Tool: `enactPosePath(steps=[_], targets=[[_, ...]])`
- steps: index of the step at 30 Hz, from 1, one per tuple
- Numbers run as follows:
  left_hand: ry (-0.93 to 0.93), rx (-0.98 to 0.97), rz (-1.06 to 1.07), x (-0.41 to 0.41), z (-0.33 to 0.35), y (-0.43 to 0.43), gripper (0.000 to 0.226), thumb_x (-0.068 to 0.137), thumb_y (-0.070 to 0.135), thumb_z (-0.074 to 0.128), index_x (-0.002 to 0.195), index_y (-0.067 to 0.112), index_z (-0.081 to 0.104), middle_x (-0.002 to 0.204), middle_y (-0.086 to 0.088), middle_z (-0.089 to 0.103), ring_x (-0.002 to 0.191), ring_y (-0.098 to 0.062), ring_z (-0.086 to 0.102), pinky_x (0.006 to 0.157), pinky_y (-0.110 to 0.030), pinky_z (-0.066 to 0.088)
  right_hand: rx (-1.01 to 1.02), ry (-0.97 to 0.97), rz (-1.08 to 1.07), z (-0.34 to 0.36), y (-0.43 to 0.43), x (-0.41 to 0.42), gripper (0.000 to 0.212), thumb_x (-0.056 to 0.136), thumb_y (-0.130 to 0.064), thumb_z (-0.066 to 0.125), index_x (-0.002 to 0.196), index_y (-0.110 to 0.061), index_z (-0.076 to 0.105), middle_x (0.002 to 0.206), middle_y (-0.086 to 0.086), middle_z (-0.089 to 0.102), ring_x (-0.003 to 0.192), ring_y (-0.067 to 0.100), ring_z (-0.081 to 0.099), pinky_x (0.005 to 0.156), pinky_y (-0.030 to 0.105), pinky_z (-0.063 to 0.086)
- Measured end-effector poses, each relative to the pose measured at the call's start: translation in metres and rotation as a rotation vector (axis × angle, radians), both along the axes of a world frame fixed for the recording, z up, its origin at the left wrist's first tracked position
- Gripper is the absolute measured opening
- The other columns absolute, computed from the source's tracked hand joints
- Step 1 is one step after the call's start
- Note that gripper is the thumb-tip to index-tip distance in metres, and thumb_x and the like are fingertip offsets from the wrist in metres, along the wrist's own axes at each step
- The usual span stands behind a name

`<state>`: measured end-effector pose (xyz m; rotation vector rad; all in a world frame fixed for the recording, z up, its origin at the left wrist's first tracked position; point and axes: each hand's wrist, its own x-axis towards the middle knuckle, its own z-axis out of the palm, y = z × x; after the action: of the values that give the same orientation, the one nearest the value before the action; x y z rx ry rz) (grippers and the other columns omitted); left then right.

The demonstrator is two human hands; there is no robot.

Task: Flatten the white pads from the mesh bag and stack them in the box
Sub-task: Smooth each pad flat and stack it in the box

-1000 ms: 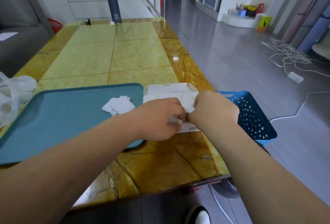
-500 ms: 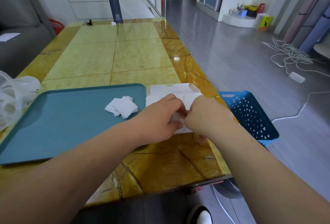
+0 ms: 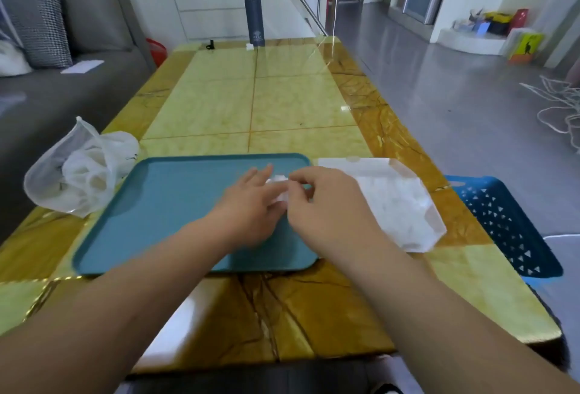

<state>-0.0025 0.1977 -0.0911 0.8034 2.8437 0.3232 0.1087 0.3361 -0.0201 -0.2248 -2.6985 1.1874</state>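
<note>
Pad (image 3: 278,180) sits between left hand (image 3: 251,205) and right hand (image 3: 323,202).

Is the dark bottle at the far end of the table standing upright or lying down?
Upright: the bottle stands on its base on the table, cap at top.

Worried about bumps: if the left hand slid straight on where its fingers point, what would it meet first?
The left hand would likely meet the white pad first, then the right hand.
</note>
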Motion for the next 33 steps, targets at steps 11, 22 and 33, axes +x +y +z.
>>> enactPosePath(steps=[11,22,33], targets=[[-0.038,0.332,0.118,0.026,-0.006,-0.082,0.048,0.102,0.017,0.046,0.147,0.034,0.054,0.145,0.011,0.055,0.135,-0.013,0.05,0.115,-0.027,0.034,-0.087,-0.308,0.129,-0.041,-0.048,-0.032,0.039,0.096,-0.025,0.062,0.134,-0.016,0.06,0.124,0.0,0.065,0.105,0.017,0.061,0.081,0.026,0.043],[-0.158,0.477,0.41,0.013,-0.011,-0.111,0.049,0.088,0.024,0.072,0.136,0.027,0.06,0.103,0.015,0.063,0.079,0.002,0.061,0.081,-0.02,0.05,0.013,-0.293,0.097,-0.062,-0.072,-0.057,0.025,0.081,-0.035,0.075,0.096,-0.016,0.069,0.083,-0.001,0.068,0.082,0.022,0.066,0.075,0.039,0.055],[-0.236,0.607,0.513,0.005,-0.007,-0.111,0.006,0.083,0.022,0.075,0.085,0.022,0.069,0.081,0.007,0.072,0.071,-0.008,0.063,0.063,-0.019,0.048,-0.249,-0.215,0.052,-0.061,-0.066,-0.057,0.028,0.075,-0.016,0.087,0.086,-0.016,0.062,0.074,0.001,0.068,0.063,0.012,0.056,0.06,0.028,0.046]])
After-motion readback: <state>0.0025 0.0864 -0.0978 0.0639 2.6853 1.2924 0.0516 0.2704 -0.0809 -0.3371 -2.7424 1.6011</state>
